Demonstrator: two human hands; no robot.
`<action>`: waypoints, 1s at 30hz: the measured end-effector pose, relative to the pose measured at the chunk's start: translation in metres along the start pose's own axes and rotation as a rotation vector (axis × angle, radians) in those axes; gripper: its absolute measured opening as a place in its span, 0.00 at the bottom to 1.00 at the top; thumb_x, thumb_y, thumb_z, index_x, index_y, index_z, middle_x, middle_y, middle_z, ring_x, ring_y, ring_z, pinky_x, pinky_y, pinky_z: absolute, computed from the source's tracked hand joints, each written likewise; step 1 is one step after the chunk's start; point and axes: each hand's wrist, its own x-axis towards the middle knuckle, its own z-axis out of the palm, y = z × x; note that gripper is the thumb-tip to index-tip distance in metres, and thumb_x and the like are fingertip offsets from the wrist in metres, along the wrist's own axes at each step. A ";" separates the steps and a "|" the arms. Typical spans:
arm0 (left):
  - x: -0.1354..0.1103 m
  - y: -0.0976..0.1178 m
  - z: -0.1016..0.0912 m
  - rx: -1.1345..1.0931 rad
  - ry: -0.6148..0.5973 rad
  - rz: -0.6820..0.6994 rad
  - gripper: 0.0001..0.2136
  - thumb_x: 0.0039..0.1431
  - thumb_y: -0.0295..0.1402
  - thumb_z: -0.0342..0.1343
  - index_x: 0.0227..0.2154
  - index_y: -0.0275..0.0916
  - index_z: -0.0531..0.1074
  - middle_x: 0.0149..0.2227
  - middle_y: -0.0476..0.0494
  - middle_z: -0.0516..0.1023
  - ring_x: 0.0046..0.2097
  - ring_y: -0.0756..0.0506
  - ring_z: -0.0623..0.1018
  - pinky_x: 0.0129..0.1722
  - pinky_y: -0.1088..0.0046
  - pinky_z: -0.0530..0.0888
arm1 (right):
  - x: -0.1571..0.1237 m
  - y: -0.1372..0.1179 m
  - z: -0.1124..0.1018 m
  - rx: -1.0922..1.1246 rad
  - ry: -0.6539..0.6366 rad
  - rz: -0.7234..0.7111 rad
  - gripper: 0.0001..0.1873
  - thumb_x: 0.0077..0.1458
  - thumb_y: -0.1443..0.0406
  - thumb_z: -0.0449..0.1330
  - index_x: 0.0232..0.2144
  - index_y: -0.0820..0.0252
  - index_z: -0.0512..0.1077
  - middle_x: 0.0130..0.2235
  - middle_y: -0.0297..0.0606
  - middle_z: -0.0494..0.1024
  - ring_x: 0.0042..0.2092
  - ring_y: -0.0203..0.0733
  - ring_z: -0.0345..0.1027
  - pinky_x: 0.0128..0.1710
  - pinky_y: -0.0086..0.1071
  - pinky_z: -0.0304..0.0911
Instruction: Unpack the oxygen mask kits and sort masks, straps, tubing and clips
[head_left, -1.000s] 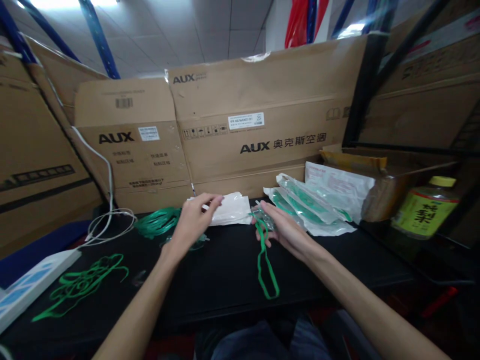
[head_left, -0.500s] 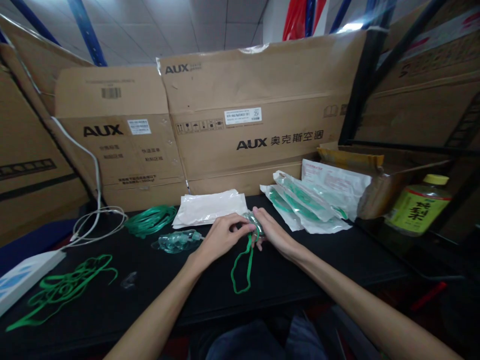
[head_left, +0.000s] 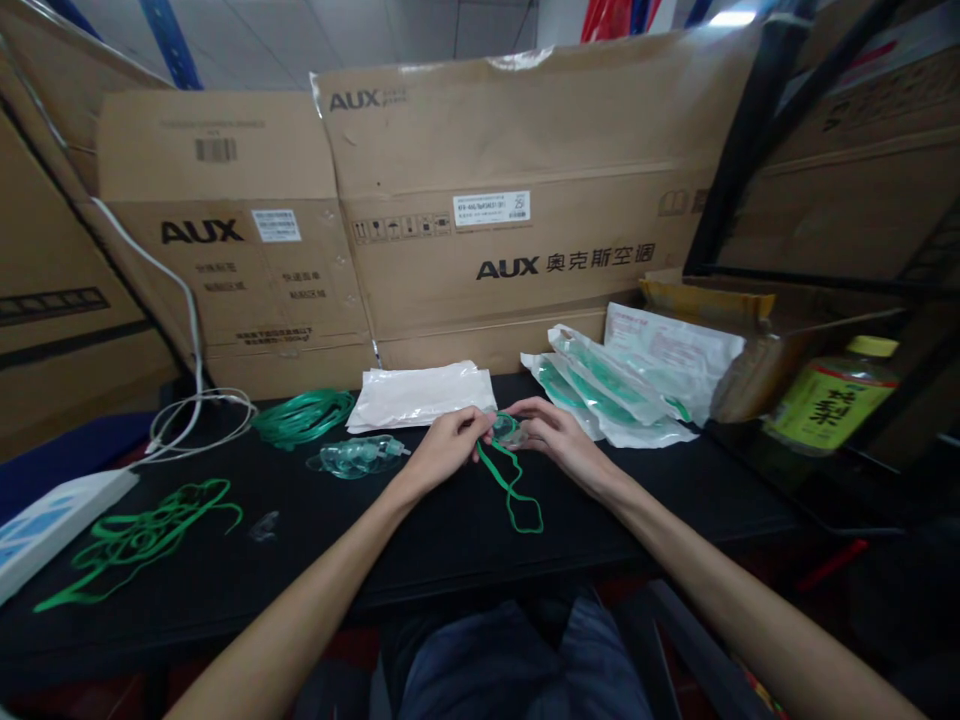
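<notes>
Clear mask (head_left: 509, 430), green strap (head_left: 513, 490) trailing, is pinched by the left hand (head_left: 453, 442) and held in the half-curled right hand (head_left: 561, 442).

Left hand (head_left: 444, 448): 1 s ago it was off the mask, up over the white packets (head_left: 420, 396). Came across by 0.5 s ago; now its fingertips pinch the left side of the clear mask (head_left: 508, 431).

Right hand (head_left: 562, 445): had the mask alone at first, then lay fairly flat alongside it. Fingers now bent in on the right side.

Green strap (head_left: 496, 472): hung as one long loop, swung left by 0.5 s ago; now trails to the right, pinched midway, ending in a small loop.

Clear plastic pile (head_left: 358, 456): mostly behind left hand 1 s ago, now uncovered.

Camera tipped down: less ceiling (head_left: 375, 30), more lap (head_left: 487, 660).
</notes>
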 end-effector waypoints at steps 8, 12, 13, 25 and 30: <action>0.001 -0.002 0.000 -0.022 -0.071 -0.011 0.21 0.65 0.52 0.49 0.28 0.40 0.68 0.25 0.51 0.69 0.24 0.50 0.69 0.25 0.74 0.67 | -0.002 0.006 0.007 -0.268 0.043 -0.153 0.15 0.56 0.57 0.66 0.44 0.55 0.82 0.50 0.43 0.81 0.48 0.48 0.77 0.45 0.39 0.74; 0.000 -0.003 0.000 -0.008 -0.106 0.003 0.21 0.65 0.52 0.50 0.29 0.39 0.68 0.26 0.50 0.70 0.25 0.50 0.70 0.27 0.74 0.68 | -0.005 0.002 0.007 -0.378 0.093 -0.142 0.15 0.58 0.55 0.66 0.43 0.55 0.83 0.45 0.43 0.83 0.40 0.49 0.78 0.39 0.38 0.73; -0.001 -0.004 -0.001 0.002 -0.107 0.007 0.20 0.66 0.52 0.50 0.28 0.39 0.68 0.26 0.50 0.70 0.25 0.50 0.70 0.27 0.74 0.68 | -0.006 0.002 0.007 -0.399 0.095 -0.134 0.15 0.58 0.55 0.66 0.42 0.56 0.83 0.43 0.43 0.84 0.37 0.48 0.79 0.36 0.38 0.73; -0.003 0.002 0.002 0.113 -0.072 0.092 0.17 0.67 0.40 0.49 0.23 0.39 0.65 0.21 0.53 0.66 0.25 0.51 0.67 0.29 0.72 0.63 | 0.004 0.012 0.007 -0.437 0.099 -0.044 0.21 0.64 0.51 0.59 0.35 0.61 0.82 0.28 0.41 0.84 0.28 0.48 0.80 0.30 0.35 0.74; -0.005 0.007 0.002 0.116 -0.086 0.126 0.16 0.64 0.36 0.50 0.20 0.39 0.65 0.21 0.52 0.66 0.26 0.50 0.66 0.30 0.72 0.62 | 0.008 0.021 0.002 -0.394 0.126 0.009 0.24 0.63 0.47 0.58 0.32 0.61 0.79 0.24 0.41 0.82 0.27 0.50 0.81 0.27 0.36 0.75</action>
